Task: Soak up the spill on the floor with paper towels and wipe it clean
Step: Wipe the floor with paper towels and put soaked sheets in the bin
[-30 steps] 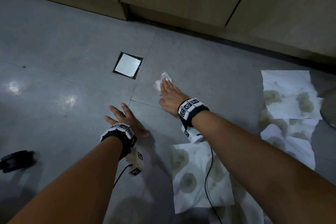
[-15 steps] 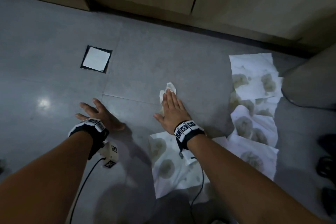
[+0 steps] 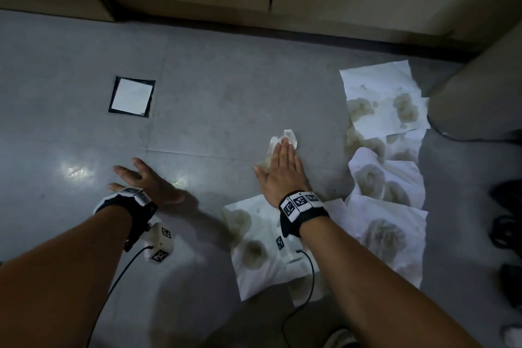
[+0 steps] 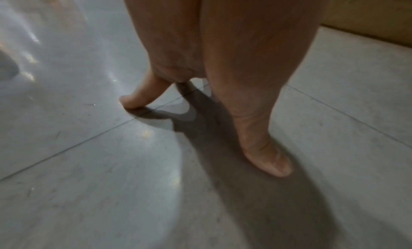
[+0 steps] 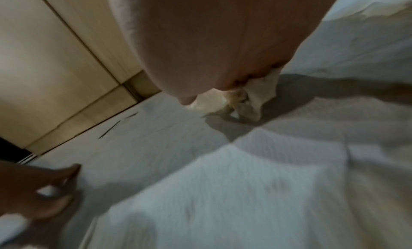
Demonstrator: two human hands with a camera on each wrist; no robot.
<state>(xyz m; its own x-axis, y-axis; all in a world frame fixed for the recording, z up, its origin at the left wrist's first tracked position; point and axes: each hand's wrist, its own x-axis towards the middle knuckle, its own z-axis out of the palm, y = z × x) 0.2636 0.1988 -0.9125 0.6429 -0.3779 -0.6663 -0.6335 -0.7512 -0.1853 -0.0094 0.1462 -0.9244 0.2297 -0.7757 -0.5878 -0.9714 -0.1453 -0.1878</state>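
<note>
Pressing flat with straight fingers, our right hand [image 3: 282, 172] pins a crumpled paper towel wad [image 3: 285, 140] against the grey floor [image 3: 226, 110], while our left hand [image 3: 147, 183] rests spread on the bare tile and holds nothing. We judge the wad light, soft and soggy, likely to tear if dragged hard, so it is best kept bunched under the palm or gathered from its edges. We count one wad under the hand and at least five stained flat towel sheets: one [image 3: 260, 248] beneath our right wrist and a column of four or so [image 3: 387, 178] to the right, overlapping so the exact number is unclear. One square floor drain [image 3: 131, 96] lies well apart to the left.
</note>
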